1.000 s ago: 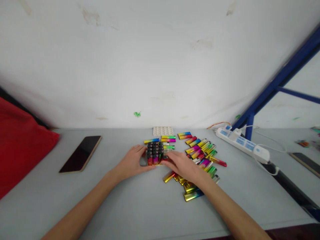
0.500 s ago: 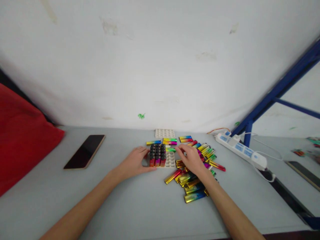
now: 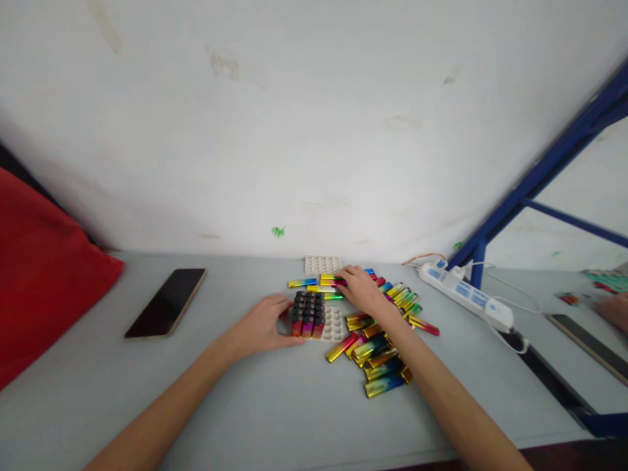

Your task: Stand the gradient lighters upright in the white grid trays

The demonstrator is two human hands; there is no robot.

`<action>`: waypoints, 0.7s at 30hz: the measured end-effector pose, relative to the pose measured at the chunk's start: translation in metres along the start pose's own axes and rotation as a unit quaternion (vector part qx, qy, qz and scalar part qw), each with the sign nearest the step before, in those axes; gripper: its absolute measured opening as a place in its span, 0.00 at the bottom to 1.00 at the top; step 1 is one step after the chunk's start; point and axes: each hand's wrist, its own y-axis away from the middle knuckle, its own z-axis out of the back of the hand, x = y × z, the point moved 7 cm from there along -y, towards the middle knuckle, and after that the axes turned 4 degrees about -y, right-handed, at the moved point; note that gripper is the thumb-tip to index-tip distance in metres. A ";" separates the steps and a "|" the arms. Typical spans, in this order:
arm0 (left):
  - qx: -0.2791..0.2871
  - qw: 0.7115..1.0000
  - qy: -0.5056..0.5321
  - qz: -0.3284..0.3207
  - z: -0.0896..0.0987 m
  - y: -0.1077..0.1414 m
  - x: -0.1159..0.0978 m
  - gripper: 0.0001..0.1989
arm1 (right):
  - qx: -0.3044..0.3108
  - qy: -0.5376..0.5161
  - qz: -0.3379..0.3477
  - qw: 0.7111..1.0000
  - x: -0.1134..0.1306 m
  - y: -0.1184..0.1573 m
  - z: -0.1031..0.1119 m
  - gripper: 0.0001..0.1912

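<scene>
Several lighters with black tops (image 3: pixel 309 307) stand upright in close rows in the left part of a white tray with round holes (image 3: pixel 334 325). My left hand (image 3: pixel 269 322) curves around the tray's left side, thumb at the front corner and fingers behind, gripping it. Beyond the tray, my right hand (image 3: pixel 360 288) is bent over the right end of a yellow and magenta lighter (image 3: pixel 336 282), its fingertips closed on that end and partly hidden. Beside it lie a blue and yellow lighter (image 3: pixel 303 283) and a yellow lighter with a pale end (image 3: pixel 320 289).
A heap of shiny coloured lighters (image 3: pixel 375 356) spreads under my right forearm. A second white holed tray (image 3: pixel 322 264) lies by the wall. A phone (image 3: pixel 167 303) is at left, a power strip (image 3: pixel 466 294) at right. At the far right edge shows another person's hand (image 3: pixel 615 309).
My right hand has moved away from the tray, back to the lighters behind it. My left hand stays at the tray. Another person's hand has appeared at the right edge.
</scene>
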 end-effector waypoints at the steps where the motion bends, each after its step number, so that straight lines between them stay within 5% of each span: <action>1: 0.000 1.000 0.002 0.001 0.000 0.000 0.001 0.24 | 0.007 0.003 0.002 1.000 0.001 -0.001 -0.001 0.10; 9: 0.005 1.000 -0.016 -0.008 0.011 0.005 0.019 0.27 | 0.012 -0.022 -0.025 0.999 -0.003 0.007 -0.003 0.07; 14: -0.006 1.000 -0.028 -0.007 0.012 0.009 0.022 0.25 | -0.073 -0.144 -0.029 0.986 -0.008 0.021 0.014 0.11; 18: -0.014 0.999 -0.041 0.010 0.007 0.006 0.023 0.28 | -0.144 -0.316 -0.073 0.935 -0.012 0.031 0.025 0.16; 21: -0.014 0.999 -0.038 0.016 0.005 0.004 0.024 0.29 | -0.182 -0.489 -0.145 0.841 -0.012 0.032 0.021 0.22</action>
